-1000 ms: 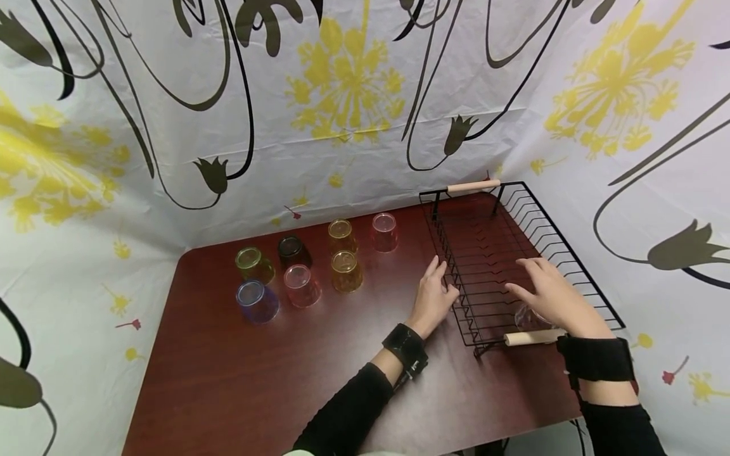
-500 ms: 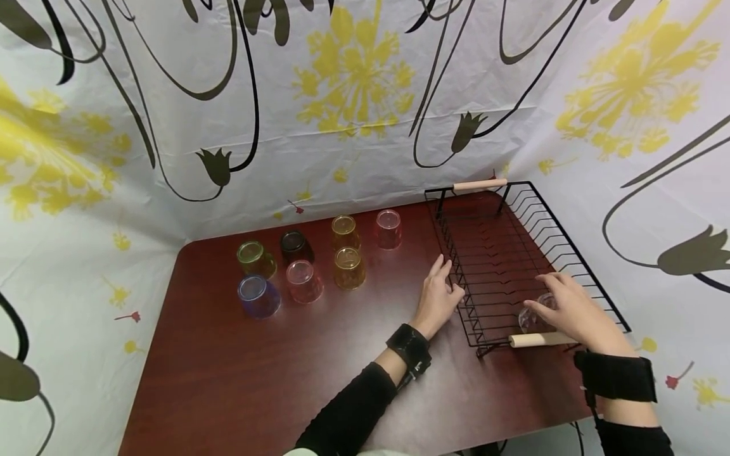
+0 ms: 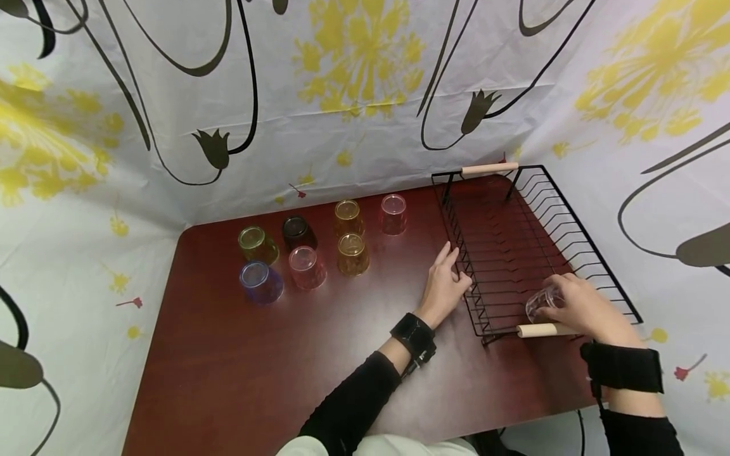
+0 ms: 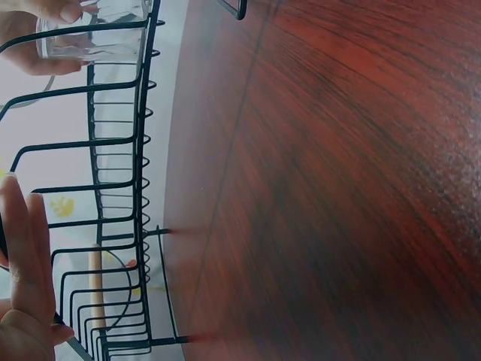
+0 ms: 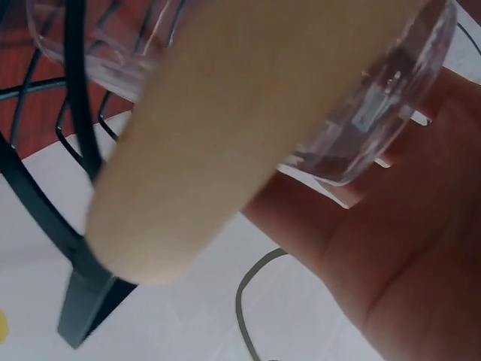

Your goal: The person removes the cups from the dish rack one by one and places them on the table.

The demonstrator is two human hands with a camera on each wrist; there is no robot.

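A clear glass (image 3: 540, 304) sits tilted at the near end of the black wire dish rack (image 3: 502, 247), just behind its wooden handle (image 3: 538, 330). My right hand (image 3: 561, 297) grips this glass, fingers curled round it. In the right wrist view the glass (image 5: 376, 98) lies against my palm (image 5: 406, 248), behind the handle (image 5: 248, 128). My left hand (image 3: 456, 269) rests on the table with straight fingers against the rack's left side. The left wrist view shows those fingers (image 4: 26, 248) by the rack wires (image 4: 139, 188) and the glass (image 4: 94, 34) at the top.
Several coloured glasses stand upside down at the back left of the dark red table (image 3: 256, 367), among them a blue one (image 3: 260, 282), a green one (image 3: 258, 245) and an amber one (image 3: 352, 254). Patterned cloth walls close in the back and both sides.
My right hand came down from above the rack's near end and closed round the clear glass, which now sits tilted. The left hand stayed by the rack's side.
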